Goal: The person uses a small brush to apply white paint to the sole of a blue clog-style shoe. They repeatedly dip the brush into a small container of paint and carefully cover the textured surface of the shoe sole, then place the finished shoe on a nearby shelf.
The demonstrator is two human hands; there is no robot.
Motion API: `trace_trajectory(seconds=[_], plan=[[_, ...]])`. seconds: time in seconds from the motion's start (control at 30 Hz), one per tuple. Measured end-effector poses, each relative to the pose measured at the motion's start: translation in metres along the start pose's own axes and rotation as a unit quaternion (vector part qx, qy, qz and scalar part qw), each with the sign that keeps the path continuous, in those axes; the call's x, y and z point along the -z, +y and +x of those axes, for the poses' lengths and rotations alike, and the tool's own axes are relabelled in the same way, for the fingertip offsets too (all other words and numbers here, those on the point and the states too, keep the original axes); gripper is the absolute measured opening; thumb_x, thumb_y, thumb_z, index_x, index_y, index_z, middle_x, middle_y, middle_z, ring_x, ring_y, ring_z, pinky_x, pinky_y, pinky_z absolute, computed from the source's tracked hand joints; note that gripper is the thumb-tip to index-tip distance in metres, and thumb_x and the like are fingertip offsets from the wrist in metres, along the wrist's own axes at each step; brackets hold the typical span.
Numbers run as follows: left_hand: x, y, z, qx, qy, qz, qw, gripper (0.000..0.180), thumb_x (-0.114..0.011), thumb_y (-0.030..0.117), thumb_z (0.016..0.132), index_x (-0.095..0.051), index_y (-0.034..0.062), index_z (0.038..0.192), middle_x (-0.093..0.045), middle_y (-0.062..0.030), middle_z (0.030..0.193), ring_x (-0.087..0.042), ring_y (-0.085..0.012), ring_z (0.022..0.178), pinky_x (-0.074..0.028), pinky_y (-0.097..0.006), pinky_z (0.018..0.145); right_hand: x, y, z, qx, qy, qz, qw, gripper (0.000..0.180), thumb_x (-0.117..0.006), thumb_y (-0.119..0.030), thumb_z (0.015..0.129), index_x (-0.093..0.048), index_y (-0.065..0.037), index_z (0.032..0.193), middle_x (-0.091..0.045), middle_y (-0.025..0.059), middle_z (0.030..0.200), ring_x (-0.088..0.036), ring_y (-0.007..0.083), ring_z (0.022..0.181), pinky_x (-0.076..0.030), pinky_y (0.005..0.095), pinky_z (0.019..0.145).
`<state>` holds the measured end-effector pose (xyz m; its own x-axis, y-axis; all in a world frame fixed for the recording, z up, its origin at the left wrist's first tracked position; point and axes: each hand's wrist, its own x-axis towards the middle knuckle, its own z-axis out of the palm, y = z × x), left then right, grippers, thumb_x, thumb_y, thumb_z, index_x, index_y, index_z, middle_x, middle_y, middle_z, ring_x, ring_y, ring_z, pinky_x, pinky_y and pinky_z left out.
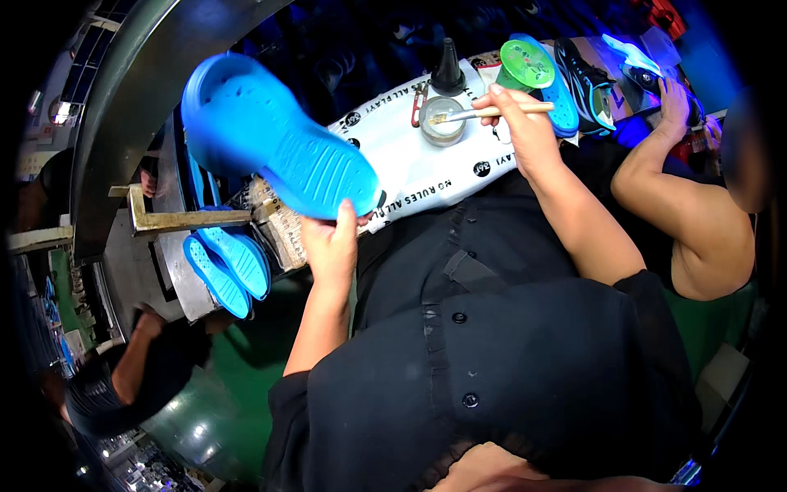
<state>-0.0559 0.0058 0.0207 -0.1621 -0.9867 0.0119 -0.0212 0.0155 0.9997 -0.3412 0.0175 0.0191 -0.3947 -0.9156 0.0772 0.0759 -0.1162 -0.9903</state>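
My left hand (pixel 330 246) grips a bright blue shoe sole (pixel 283 135) at one end, thumb on its ribbed face. The sole is held up at a tilt, its far end smeared by motion. A brush with a pale wooden handle (pixel 537 107) is pinched in my right hand (pixel 525 131). Its bristles are over the mouth of a small clear jar (pixel 443 131) holding a cloudy, pale content; whether they touch it I cannot tell. Beside the jar stand a black cone-tipped bottle (pixel 448 70) and a small red tool (pixel 419 104).
White printed sheeting (pixel 402 168) covers the work surface. A green-lidded tub (pixel 525 66), another blue sole (pixel 564 111) and a black shoe (pixel 582 82) are at the right, near a co-worker's arm (pixel 684 180). More blue soles (pixel 229 266) lie left, by a metal bracket (pixel 180 218).
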Motion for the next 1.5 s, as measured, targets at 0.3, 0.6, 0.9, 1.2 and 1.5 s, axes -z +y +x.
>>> trace_trajectory(seconds=[0.3, 0.6, 0.9, 1.2, 1.5], plan=[[-0.02, -0.003, -0.003, -0.144, 0.005, 0.064, 0.987, 0.031, -0.055, -0.001, 0.085, -0.041, -0.0037, 0.113, -0.059, -0.0134, 0.097, -0.061, -0.0155, 0.075, -0.051, -0.028, 0.069, -0.033, -0.047, -0.049, 0.254, -0.141, -0.16, 0.943, 0.023, -0.057, -0.016, 0.088, -0.068, -0.001, 0.075, -0.066, 0.0077, 0.072, -0.059, 0.0186, 0.067, -0.047, 0.0293, 0.067], [-0.024, -0.002, -0.006, -0.267, 0.045, 0.091, 0.958, 0.02, -0.062, 0.0, 0.078, -0.059, -0.0013, 0.097, -0.064, -0.012, 0.091, -0.061, -0.0181, 0.082, -0.047, -0.03, 0.076, -0.045, -0.04, -0.05, 0.325, -0.142, -0.199, 0.913, 0.021, -0.06, -0.015, 0.085, -0.066, -0.003, 0.069, -0.063, 0.007, 0.064, -0.057, 0.0233, 0.063, -0.043, 0.0328, 0.065], [-0.021, -0.01, -0.009, -0.28, 0.029, 0.102, 0.954, 0.022, -0.061, -0.003, 0.078, -0.058, 0.0002, 0.1, -0.064, -0.0114, 0.094, -0.062, -0.0191, 0.086, -0.047, -0.031, 0.079, -0.043, -0.04, -0.049, 0.315, -0.127, -0.205, 0.918, 0.021, -0.061, -0.015, 0.084, -0.064, -0.004, 0.067, -0.06, 0.0058, 0.062, -0.055, 0.0222, 0.06, -0.041, 0.0325, 0.062], [-0.018, -0.02, -0.005, -0.288, 0.03, 0.115, 0.95, 0.032, -0.059, -0.005, 0.076, -0.055, -0.0002, 0.107, -0.061, -0.0128, 0.1, -0.061, -0.0208, 0.09, -0.047, -0.032, 0.081, -0.044, -0.039, -0.044, 0.35, -0.115, -0.227, 0.902, 0.018, -0.062, -0.012, 0.082, -0.064, -0.004, 0.066, -0.056, 0.0058, 0.058, -0.051, 0.0232, 0.056, -0.039, 0.0336, 0.059], [-0.021, -0.02, -0.002, -0.294, 0.027, 0.123, 0.947, 0.034, -0.059, -0.003, 0.08, -0.051, -0.003, 0.113, -0.058, -0.0126, 0.108, -0.057, -0.0209, 0.096, -0.044, -0.031, 0.086, -0.042, -0.038, -0.045, 0.322, -0.161, -0.234, 0.903, 0.016, -0.066, -0.015, 0.079, -0.065, -0.005, 0.067, -0.057, 0.0043, 0.059, -0.05, 0.0217, 0.055, -0.038, 0.0318, 0.059]])
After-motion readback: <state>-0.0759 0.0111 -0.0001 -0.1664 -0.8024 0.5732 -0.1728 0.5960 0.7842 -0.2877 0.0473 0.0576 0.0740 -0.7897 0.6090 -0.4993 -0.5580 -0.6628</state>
